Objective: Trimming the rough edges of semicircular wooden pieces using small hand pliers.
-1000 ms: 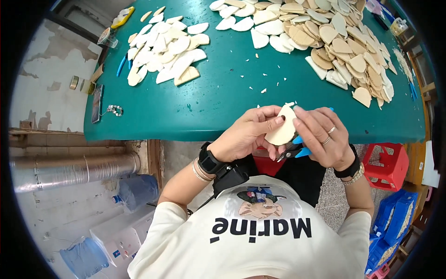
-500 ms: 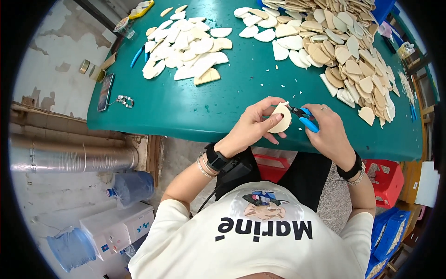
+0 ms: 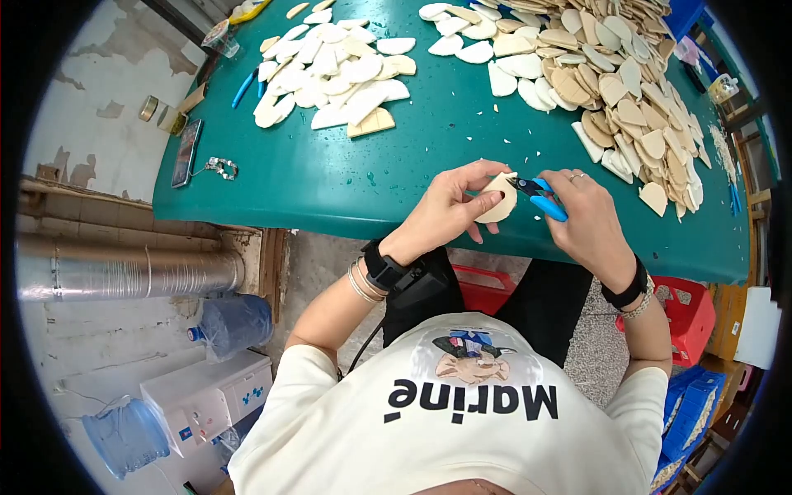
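Note:
A thin, cream-coloured piece with a rounded edge (image 3: 500, 196) is pinched between the thumb and fingers of my left hand (image 3: 445, 206), just over the near part of the table. My right hand (image 3: 590, 219) is wrapped around blue-handled nippers (image 3: 548, 206). Their dark jaws meet the upper right edge of the piece; whether they bite into it is too small to tell. Beyond my left hand lies a heap of whitish flat pieces (image 3: 330, 78). A much larger heap of tan and cream pieces (image 3: 627, 115) spreads at the far right.
The green tabletop (image 3: 330, 181) carries small white scraps. On its left lie a phone (image 3: 186, 154) with a beaded strap and another blue-handled tool (image 3: 244, 88). A red plastic stool (image 3: 689, 318) stands at my right, near blue crates (image 3: 701, 404). A water dispenser (image 3: 210, 396) is lower left.
Both hands have shifted slightly up the view with the piece and the nippers. The piece is tilted a little differently, and the nippers' jaws remain at its edge.

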Demonstrator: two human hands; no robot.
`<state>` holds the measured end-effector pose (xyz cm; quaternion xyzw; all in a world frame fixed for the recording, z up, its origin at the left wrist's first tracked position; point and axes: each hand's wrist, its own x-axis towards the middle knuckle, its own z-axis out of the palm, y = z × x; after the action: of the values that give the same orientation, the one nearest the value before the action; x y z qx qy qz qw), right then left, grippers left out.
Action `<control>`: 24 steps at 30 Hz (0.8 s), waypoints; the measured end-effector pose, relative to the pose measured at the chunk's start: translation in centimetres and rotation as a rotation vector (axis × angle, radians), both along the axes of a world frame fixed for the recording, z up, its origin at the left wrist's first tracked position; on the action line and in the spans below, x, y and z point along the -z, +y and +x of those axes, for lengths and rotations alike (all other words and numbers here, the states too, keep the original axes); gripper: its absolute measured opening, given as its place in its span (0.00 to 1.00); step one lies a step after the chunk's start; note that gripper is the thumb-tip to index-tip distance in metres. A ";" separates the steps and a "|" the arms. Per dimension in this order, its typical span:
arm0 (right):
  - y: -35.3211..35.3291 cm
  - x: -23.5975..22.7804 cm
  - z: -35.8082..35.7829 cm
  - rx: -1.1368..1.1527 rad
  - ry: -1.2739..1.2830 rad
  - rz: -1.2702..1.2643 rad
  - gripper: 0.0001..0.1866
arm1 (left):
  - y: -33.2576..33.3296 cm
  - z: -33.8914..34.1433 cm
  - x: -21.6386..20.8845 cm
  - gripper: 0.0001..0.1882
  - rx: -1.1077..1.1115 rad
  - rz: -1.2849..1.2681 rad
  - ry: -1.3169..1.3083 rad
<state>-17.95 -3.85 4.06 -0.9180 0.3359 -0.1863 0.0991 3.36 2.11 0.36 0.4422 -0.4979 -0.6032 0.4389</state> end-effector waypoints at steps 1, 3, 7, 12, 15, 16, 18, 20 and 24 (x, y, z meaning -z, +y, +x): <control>0.0 -0.1 0.0 0.000 0.000 -0.001 0.14 | 0.0 0.0 0.0 0.18 -0.008 -0.012 -0.009; 0.1 -0.2 0.1 0.008 0.004 0.031 0.14 | 0.1 -0.1 0.0 0.18 -0.014 -0.013 -0.011; 0.2 -0.1 0.2 0.004 -0.012 0.028 0.12 | 0.2 -0.3 0.3 0.18 -0.037 -0.028 -0.016; 0.2 0.0 0.4 0.010 -0.003 0.032 0.08 | 0.0 -0.2 0.0 0.19 -0.042 -0.030 -0.030; 0.1 -0.2 0.6 -0.003 -0.008 0.024 0.07 | 0.0 0.0 0.0 0.18 -0.043 -0.030 -0.055; 0.0 -0.1 0.6 -0.002 -0.008 0.025 0.07 | 0.0 0.0 0.0 0.18 -0.037 -0.026 -0.071; -0.3 0.2 0.6 -0.031 -0.014 0.048 0.06 | 0.0 -0.1 0.2 0.19 -0.047 -0.018 -0.061; -0.5 0.5 0.6 -0.037 -0.008 0.068 0.04 | 0.0 -0.1 0.6 0.19 -0.058 -0.008 -0.051; -1.1 0.7 0.8 -0.029 0.022 0.173 0.03 | -0.3 0.2 0.8 0.18 -0.065 0.038 -0.040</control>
<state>-17.11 -4.99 3.39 -0.9127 0.3386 -0.1448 0.1769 3.55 1.86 -0.41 0.4783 -0.4805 -0.5890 0.4399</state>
